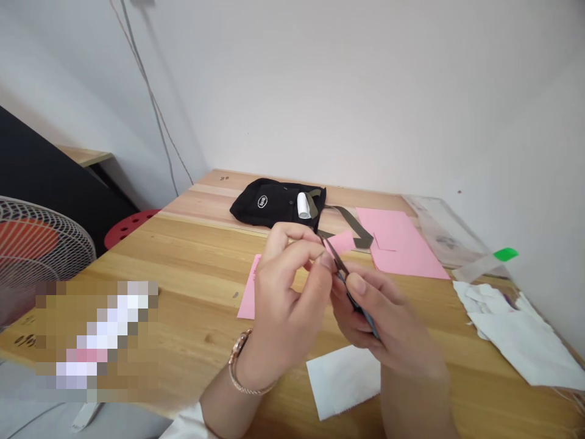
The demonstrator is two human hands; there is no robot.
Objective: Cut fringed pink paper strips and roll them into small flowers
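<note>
The right hand (397,332) is nearest the camera, its grip closed around the handles of a pair of scissors (342,266). The blades point up and away, meeting the fingertips of the left hand (292,296). The left grip is pinched on a small pink strip (345,242), which shows just beyond the blades; the exact contact is hidden by the fingers. Both items are above the counter (183,262).

Step in hand, as judged: cutting the strip. The next move calls for a steady pinch, with the left fingertips clear of the blade edges.

Below the hands lies a white paper (342,384); a pink slip (245,299) sits partly behind the left hand. Farther out are a black bag (265,204), larger pink sheets (411,247) and, at right, white papers (525,347).
</note>
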